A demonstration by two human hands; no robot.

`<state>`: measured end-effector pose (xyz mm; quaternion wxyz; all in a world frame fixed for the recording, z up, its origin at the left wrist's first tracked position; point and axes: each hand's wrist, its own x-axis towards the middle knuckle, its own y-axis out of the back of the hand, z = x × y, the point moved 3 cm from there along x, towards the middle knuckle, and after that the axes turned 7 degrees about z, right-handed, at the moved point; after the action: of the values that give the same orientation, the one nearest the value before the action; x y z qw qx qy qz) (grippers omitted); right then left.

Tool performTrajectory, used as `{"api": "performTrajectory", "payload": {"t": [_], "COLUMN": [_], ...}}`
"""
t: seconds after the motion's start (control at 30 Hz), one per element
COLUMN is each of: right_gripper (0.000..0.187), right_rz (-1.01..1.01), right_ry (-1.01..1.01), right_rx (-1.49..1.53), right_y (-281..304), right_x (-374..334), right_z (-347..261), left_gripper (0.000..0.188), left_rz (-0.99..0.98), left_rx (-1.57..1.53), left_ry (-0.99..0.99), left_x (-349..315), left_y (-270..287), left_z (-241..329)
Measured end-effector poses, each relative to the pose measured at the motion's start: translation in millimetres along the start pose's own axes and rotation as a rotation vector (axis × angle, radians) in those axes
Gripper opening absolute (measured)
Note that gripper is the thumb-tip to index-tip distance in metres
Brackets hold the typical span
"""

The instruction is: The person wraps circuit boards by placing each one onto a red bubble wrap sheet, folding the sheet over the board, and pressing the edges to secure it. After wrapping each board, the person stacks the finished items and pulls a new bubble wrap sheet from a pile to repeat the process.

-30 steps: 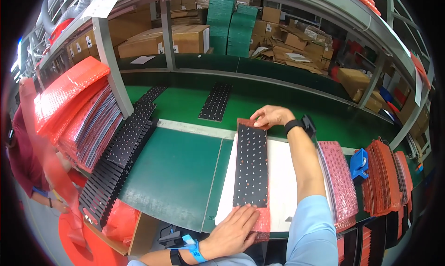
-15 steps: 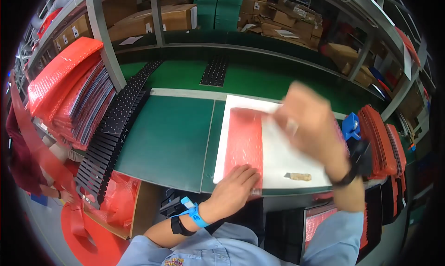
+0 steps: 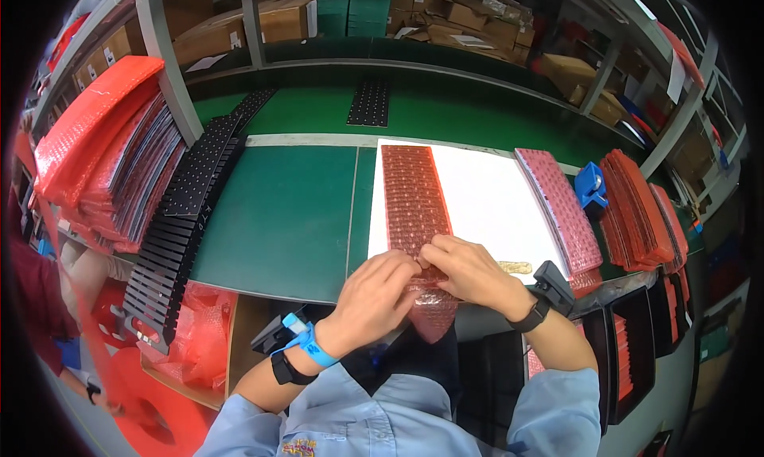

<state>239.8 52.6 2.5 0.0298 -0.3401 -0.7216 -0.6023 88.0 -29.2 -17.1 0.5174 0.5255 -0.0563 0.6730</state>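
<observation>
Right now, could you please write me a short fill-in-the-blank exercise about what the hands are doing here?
1. Both hands grip the near end of a long red ____ bag.
2. The bag lies on a ____ sheet.
3. The left hand wears a ____ wrist strap.
Missing: bubble-wrap; white; blue

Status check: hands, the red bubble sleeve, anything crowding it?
Left hand and right hand both pinch the near end of the red bubble sleeve. Sleeve lies lengthwise on the white sheet. Pink stack lies beside, apart.
</observation>
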Motion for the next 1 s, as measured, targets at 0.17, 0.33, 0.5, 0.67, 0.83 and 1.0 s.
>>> {"api": "performTrajectory", "payload": {"t": [0.17, 0.33, 0.5, 0.67, 0.83, 1.0], "right_gripper": [0.035, 0.037, 0.037, 0.034, 0.036, 0.036], "right_rz": [-0.192, -0.235, -0.266, -0.277, -0.196, -0.193], "right_ry": [-0.059, -0.086, -0.128, -0.072, -0.022, -0.035], "right_rx": [0.107, 0.163, 0.137, 0.057, 0.057, 0.052], "right_y": [5, 10, 14, 15, 14, 14], "right_x": [8, 5, 5, 10, 2, 8], "right_z": [10, 22, 27, 19, 22, 19], "left_gripper": [0.017, 0.018, 0.007, 0.011, 0.025, 0.034], "left_rz": [-0.187, -0.162, 0.071, 0.024, -0.058, -0.086], "left_rx": [0.084, 0.119, -0.685, -0.797, -0.607, -0.759], "left_ry": [0.117, 0.023, 0.909, 0.821, 0.44, 0.695], "left_x": [4, 11, -81, -87, -98, -112], "left_y": [-10, -11, -7, -48, -23, -11], "left_z": [-7, -10, 16, -12, 21, 42]}}
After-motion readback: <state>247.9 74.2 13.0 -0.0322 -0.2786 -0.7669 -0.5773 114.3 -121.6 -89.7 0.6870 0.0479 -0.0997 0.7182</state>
